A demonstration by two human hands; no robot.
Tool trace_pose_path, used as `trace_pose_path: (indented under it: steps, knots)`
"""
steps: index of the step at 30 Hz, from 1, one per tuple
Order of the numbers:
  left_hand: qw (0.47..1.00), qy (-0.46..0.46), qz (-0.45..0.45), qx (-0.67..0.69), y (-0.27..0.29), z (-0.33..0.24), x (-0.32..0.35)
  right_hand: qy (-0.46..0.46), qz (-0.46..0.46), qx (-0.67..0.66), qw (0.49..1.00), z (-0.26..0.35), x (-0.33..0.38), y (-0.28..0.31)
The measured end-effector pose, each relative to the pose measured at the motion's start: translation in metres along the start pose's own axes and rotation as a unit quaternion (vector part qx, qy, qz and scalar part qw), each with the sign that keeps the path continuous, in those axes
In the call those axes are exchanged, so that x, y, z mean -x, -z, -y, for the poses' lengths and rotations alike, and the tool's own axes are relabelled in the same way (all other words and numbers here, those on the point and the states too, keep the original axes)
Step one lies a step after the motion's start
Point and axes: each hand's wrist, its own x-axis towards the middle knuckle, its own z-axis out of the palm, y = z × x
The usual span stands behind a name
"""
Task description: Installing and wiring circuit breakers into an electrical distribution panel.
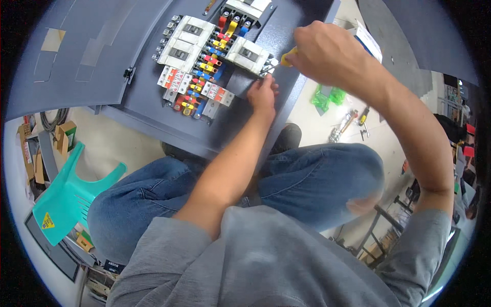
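My right hand, at one o'clock in my view, is closed around the yellow handle of a screwdriver. Its shaft slants down toward seven or eight o'clock, to the terminals at the right end of a white breaker at twelve o'clock. That breaker sits inside a grey metal enclosure. My left hand is just below those terminals, fingers partly curled; I cannot tell whether they grip anything. Coloured busbars lie at the breaker's nine o'clock. Green plastic packaging rests on the floor at two o'clock.
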Motion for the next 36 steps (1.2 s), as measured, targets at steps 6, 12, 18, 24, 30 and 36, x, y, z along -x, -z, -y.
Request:
trace_pose_path:
  steps: [6,12,18,24,30,36]
  knots:
    - [1.0,-0.008,0.007,-0.013,-0.002,0.0,-0.001,0.155,-0.178,0.096,0.967,-0.007,0.003,-0.019]
    - [1.0,-0.006,0.0,-0.001,-0.003,0.0,-0.002,0.126,0.004,0.077,0.989,0.008,-0.003,0.005]
    - [1.0,-0.002,-0.004,0.016,-0.004,0.003,0.001,-0.115,0.152,-0.052,0.98,0.015,-0.022,0.012]
    - [1.0,-0.009,0.011,0.014,0.001,0.004,-0.003,0.143,0.022,0.085,0.986,0.021,-0.019,0.003]
    - [1.0,-0.008,-0.002,0.017,-0.006,0.008,-0.003,0.002,0.108,-0.002,0.994,0.03,-0.039,0.012]
    - [0.998,-0.061,0.015,-0.031,-0.003,0.019,-0.014,-0.061,0.096,-0.055,0.992,0.015,-0.034,0.005]
